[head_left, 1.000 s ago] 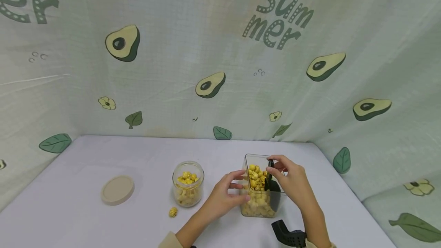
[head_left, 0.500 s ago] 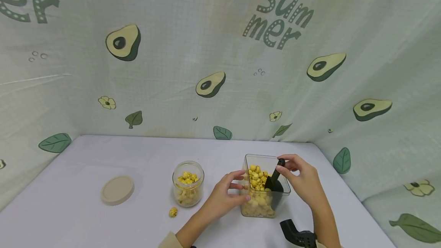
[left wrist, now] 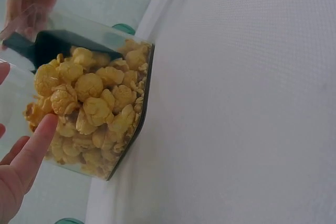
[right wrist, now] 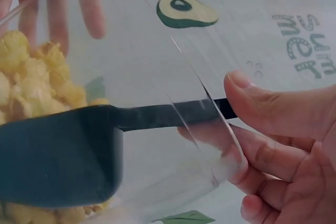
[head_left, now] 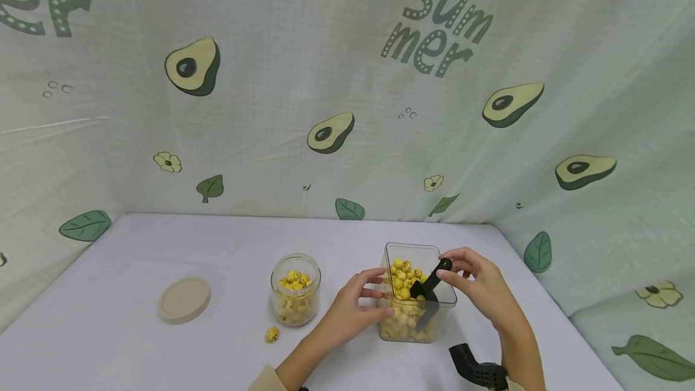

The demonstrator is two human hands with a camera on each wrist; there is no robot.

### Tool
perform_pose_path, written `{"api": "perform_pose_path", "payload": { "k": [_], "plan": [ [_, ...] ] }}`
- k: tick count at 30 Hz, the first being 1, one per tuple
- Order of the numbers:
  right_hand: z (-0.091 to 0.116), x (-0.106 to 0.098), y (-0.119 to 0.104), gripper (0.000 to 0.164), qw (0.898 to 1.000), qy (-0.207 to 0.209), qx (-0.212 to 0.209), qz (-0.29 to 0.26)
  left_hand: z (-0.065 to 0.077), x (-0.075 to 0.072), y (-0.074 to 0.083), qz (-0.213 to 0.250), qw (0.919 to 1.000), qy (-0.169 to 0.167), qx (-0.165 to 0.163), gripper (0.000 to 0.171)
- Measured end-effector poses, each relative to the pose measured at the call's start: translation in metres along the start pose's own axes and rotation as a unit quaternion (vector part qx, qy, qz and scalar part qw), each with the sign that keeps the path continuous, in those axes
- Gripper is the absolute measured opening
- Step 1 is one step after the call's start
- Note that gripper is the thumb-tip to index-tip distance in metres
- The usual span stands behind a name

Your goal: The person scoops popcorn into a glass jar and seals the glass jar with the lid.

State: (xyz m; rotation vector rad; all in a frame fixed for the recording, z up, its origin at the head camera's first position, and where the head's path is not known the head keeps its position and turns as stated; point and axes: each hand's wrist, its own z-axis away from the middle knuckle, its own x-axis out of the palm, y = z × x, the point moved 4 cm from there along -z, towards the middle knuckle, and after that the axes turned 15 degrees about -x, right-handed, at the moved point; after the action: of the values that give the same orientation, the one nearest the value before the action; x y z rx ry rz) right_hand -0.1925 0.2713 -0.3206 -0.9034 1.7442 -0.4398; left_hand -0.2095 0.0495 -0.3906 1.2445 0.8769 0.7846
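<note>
A clear square container (head_left: 447, 314) holds yellow popcorn (head_left: 402, 285). My left hand (head_left: 352, 308) rests against its left side, fingers fairly straight, with fingertips touching the wall. Inside stands a black scoop (head_left: 434, 277), its handle leaning up to the right over the rim. The end of that handle is pinched between thumb and fingers of my right hand (head_left: 483, 287). Through the clear wall, the right wrist view shows the broad scoop head (right wrist: 58, 153) amid the popcorn. In the left wrist view, popcorn pieces (left wrist: 89, 95) lie behind the wall near my fingertip.
Left of the container stands an open glass jar (head_left: 296, 312) partly filled with popcorn. One loose popcorn piece (head_left: 272, 335) lies in front of it. A round beige lid (head_left: 184, 300) lies farther left on the white table (head_left: 233, 246). A patterned cloth (head_left: 260, 77) hangs behind.
My right hand has shifted to the right, tilting the scoop's handle from nearly upright to slanting right. The scoop head has swung leftward into the popcorn. My left hand keeps its place.
</note>
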Motion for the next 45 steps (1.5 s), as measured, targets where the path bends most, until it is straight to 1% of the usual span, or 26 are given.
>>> {"api": "perform_pose_path", "payload": {
  "k": [7, 13, 16, 18, 23, 25, 31, 37, 40, 45],
  "plan": [
    [0.001, -0.002, 0.011, 0.039, 0.999, 0.013, 0.015, -0.045, 0.001, -0.001, 0.001, 0.001, 1.0000, -0.002, 0.001, 0.061],
    [0.001, -0.004, 0.013, 0.038, 0.997, 0.041, 0.019, -0.070, 0.001, 0.000, 0.001, 0.002, 1.0000, -0.004, 0.003, 0.061],
    [0.001, -0.004, 0.013, 0.037, 0.995, 0.046, 0.026, -0.082, 0.000, 0.000, 0.001, 0.002, 1.0000, -0.003, 0.005, 0.060],
    [0.001, -0.003, 0.012, 0.038, 0.995, 0.041, 0.024, -0.089, 0.000, 0.001, 0.002, 0.003, 1.0000, -0.002, 0.005, 0.060],
    [0.003, -0.004, 0.010, 0.034, 0.995, 0.018, -0.021, -0.096, 0.000, 0.001, 0.002, 0.004, 1.0000, -0.001, 0.000, 0.061],
    [0.005, -0.006, 0.011, 0.032, 0.995, 0.008, -0.029, -0.100, 0.000, 0.001, 0.002, 0.003, 1.0000, -0.002, 0.001, 0.061],
    [0.008, -0.006, 0.012, 0.028, 0.994, -0.025, -0.016, -0.106, 0.001, 0.000, 0.001, 0.008, 1.0000, -0.002, 0.000, 0.061],
    [0.003, 0.007, 0.010, 0.029, 0.992, -0.058, -0.013, -0.112, 0.000, -0.001, 0.001, 0.008, 0.9999, 0.000, 0.010, 0.061],
    [0.001, 0.012, 0.010, 0.030, 0.991, -0.058, -0.011, -0.120, 0.001, -0.001, 0.001, 0.012, 0.9999, -0.003, 0.012, 0.061],
    [0.002, 0.011, 0.015, 0.028, 0.991, -0.036, -0.009, -0.129, 0.001, 0.000, 0.001, 0.009, 0.9999, -0.008, 0.008, 0.060]
  ]
}}
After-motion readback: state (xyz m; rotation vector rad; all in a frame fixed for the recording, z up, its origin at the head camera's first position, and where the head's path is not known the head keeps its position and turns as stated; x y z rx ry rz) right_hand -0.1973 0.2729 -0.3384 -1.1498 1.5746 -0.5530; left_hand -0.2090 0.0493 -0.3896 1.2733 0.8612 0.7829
